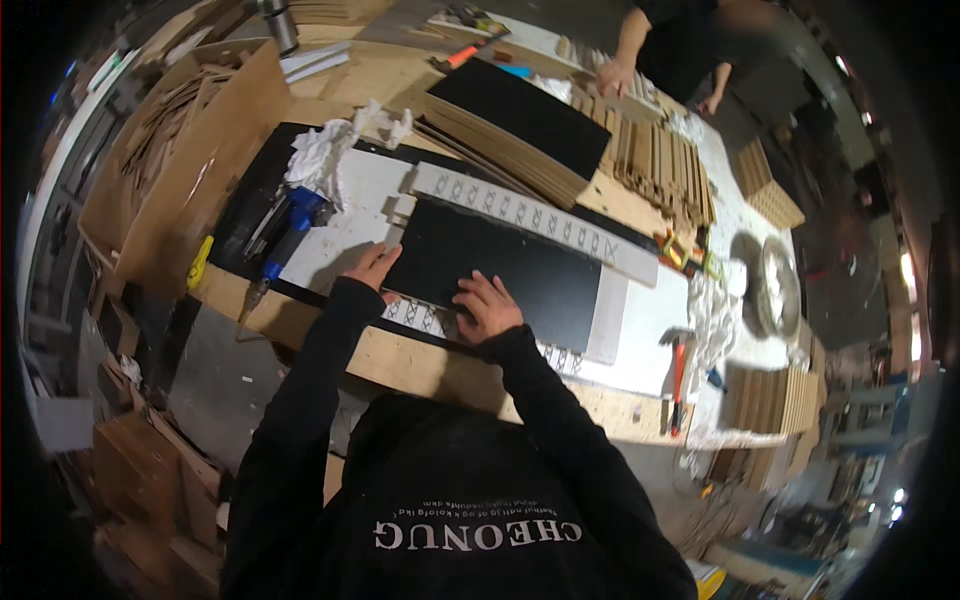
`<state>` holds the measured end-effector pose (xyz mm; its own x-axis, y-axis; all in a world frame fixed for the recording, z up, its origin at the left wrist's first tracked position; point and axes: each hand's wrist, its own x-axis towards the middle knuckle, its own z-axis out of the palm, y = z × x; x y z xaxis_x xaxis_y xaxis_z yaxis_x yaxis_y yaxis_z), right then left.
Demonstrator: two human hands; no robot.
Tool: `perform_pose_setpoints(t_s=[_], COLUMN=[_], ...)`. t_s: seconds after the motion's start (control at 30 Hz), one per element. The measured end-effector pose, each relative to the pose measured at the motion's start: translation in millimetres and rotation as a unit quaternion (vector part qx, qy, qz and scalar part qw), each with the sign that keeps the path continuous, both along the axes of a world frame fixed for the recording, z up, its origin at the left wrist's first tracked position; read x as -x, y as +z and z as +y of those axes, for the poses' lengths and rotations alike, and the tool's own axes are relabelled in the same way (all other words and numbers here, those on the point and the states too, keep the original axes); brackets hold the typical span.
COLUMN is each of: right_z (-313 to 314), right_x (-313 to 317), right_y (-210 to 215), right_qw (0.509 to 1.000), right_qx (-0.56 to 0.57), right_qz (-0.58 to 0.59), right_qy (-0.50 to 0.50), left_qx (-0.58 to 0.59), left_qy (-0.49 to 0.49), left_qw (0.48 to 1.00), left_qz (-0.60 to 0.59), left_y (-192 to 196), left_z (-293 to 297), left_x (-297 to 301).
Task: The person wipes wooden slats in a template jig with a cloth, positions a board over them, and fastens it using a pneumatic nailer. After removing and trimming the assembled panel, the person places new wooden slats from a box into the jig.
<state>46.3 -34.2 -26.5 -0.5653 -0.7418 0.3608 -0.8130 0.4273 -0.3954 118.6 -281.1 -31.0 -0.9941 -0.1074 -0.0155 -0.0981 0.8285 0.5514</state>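
A flat black rectangular panel (500, 258) lies in front of me on a white board (645, 335). Against its left end rests my left hand (374, 268), with the fingers stretched out. My right hand (487, 305) lies spread on the panel's near edge, touching its top. Neither hand is closed round anything. Along the panel's far side runs a pale strip with a row of dark crossed marks (520, 215). A similar marked strip (415, 316) shows under the near edge, partly hidden by my right hand.
Blue power tool (290, 235) and white crumpled cloth (322, 165) sit left. Beyond is a stack of black-topped boards (520, 120). A red-handled hammer (678, 385) and round metal dish (775, 287) stand right. Another person's hand (616, 76) reaches over wooden strips. Left stands a cardboard box (205, 165).
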Motion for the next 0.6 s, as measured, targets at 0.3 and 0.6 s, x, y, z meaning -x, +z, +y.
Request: perform_pose_setpoints(t_s=[0.3,0.6], right_z=[-17.4,-52.6], right_x=[-12.2,-13.2], right_y=[11.3,-5.8], right_qw=[0.997,0.996], right_qx=[-0.049,-0.056], right_qz=[0.060,0.036], right_qy=[0.005,0.053], left_qx=[-0.052,0.039], left_qy=[0.258,0.306], left_qw=[0.946,0.933], left_qz=[0.189,0.187], left_y=[-37.1,-47.8], left_z=[-5.3,8.4], left_x=[-73.1,-75.0])
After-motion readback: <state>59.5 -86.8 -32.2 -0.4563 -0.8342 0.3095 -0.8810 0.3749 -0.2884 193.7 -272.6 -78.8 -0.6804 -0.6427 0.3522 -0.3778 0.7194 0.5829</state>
